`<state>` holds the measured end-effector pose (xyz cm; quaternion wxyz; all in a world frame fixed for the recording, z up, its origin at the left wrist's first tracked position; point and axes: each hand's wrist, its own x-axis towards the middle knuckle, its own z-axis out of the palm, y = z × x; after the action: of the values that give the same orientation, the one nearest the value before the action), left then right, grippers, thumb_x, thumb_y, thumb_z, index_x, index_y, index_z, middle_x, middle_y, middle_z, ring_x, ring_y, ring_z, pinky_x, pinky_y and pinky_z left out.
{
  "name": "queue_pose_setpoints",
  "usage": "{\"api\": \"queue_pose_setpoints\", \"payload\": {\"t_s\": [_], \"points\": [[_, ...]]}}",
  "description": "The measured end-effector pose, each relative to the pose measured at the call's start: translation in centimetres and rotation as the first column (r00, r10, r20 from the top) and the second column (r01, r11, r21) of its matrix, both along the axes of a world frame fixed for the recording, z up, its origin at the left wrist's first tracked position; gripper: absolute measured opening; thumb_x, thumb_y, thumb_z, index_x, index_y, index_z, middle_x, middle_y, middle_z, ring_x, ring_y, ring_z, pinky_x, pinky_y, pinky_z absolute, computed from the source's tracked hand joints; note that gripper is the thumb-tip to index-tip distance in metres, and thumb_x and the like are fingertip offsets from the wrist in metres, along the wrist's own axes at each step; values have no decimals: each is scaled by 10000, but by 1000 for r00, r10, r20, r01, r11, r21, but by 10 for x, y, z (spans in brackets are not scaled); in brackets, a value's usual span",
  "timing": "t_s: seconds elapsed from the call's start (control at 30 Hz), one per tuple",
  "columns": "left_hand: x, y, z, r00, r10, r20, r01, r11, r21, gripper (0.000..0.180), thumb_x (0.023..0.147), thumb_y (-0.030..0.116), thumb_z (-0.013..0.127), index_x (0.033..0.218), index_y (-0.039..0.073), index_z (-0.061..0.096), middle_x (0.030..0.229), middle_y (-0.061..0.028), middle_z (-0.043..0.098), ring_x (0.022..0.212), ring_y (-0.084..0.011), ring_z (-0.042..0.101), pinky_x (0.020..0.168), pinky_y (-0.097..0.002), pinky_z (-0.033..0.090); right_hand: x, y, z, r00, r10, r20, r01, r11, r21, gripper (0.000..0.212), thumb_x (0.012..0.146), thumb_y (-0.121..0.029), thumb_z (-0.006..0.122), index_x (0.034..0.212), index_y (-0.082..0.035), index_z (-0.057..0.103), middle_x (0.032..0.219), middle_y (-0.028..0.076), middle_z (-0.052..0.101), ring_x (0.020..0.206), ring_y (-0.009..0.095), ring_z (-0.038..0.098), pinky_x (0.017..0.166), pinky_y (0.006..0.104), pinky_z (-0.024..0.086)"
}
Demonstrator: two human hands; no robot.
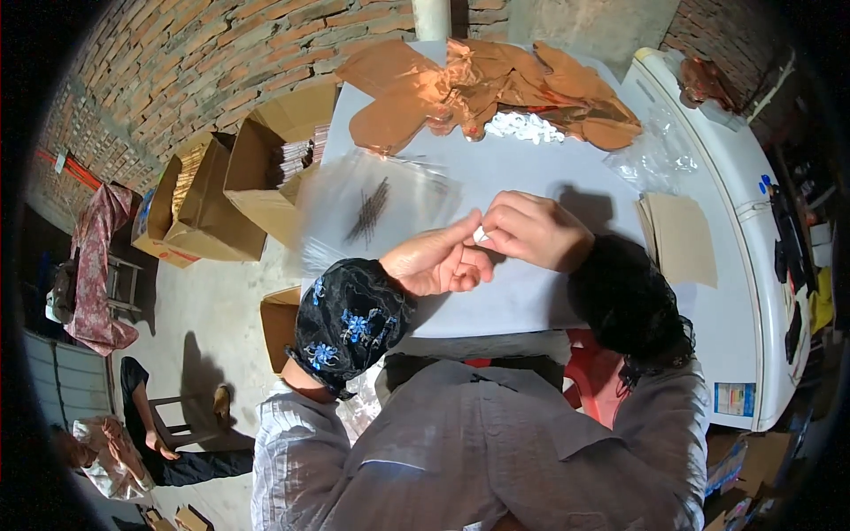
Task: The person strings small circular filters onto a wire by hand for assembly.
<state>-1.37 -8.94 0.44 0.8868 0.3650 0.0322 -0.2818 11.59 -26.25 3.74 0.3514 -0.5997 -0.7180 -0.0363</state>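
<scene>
Here my left hand (436, 261) and right hand (531, 232) meet above the grey tabletop (531, 181), fingertips pinched shut on one small white piece (479, 234) held between them, close enough to work it by feel. A clear plastic bag (372, 208) of thin dark sticks lies just left. Farther back, crinkled coppery foil sheets (478, 88) ring a heap of white pieces (524, 126).
</scene>
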Motion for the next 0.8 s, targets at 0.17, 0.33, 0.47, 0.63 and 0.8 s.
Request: {"api": "queue_pose_setpoints", "payload": {"t_s": [0.17, 0.33, 0.47, 0.63, 0.8], "points": [[-2, 1, -6, 972, 233, -15, -234, 971, -52, 167, 968, 211, 525, 1020, 53, 537, 824, -70, 635, 659, -82, 606, 578, -162, 508, 0, -4, -1, 999, -40, 27, 41, 999, -15, 167, 729, 56, 644, 848, -11, 548, 829, 104, 565, 728, 261, 590, 614, 329, 484], [-6, -10, 9, 920, 385, 76, -393, 905, 166, 230, 967, 297, 522, 984, 68, 519, 848, -78, 641, 692, -106, 621, 618, -207, 523, 1, -7, -5, 981, -110, -157, 97, 992, -85, 153, 739, 56, 634, 847, -4, 546, 826, 107, 564, 721, 252, 590, 610, 325, 481], [-3, 4, 4, 993, 116, 15, -115, 991, -63, 367, 989, 418, 420, 1015, 66, 518, 857, -78, 650, 706, -121, 628, 627, -208, 512, -1, -5, -4, 999, -31, -35, 30, 999, -33, 147, 743, 47, 639, 846, -6, 548, 832, 108, 569, 720, 257, 590, 614, 330, 483], [3, 1, -1, 965, 234, -120, -239, 971, -29, 185, 976, 245, 504, 989, 60, 517, 827, -77, 638, 631, -119, 612, 535, -187, 496, -4, -3, -3, 1000, 4, 7, -4, 1000, 8, 149, 741, 43, 642, 847, -7, 551, 836, 111, 568, 726, 270, 590, 624, 338, 487], [-5, -21, 2, 868, 407, 285, -474, 851, 227, 99, 959, 141, 533, 948, 43, 518, 806, -69, 627, 633, -111, 604, 565, -219, 500, -13, -5, -8, 664, -267, -699, 30, 943, -332, 70, 846, -8, 594, 887, -37, 544, 830, 27, 560, 713, 137, 569, 607, 266, 466]]}}
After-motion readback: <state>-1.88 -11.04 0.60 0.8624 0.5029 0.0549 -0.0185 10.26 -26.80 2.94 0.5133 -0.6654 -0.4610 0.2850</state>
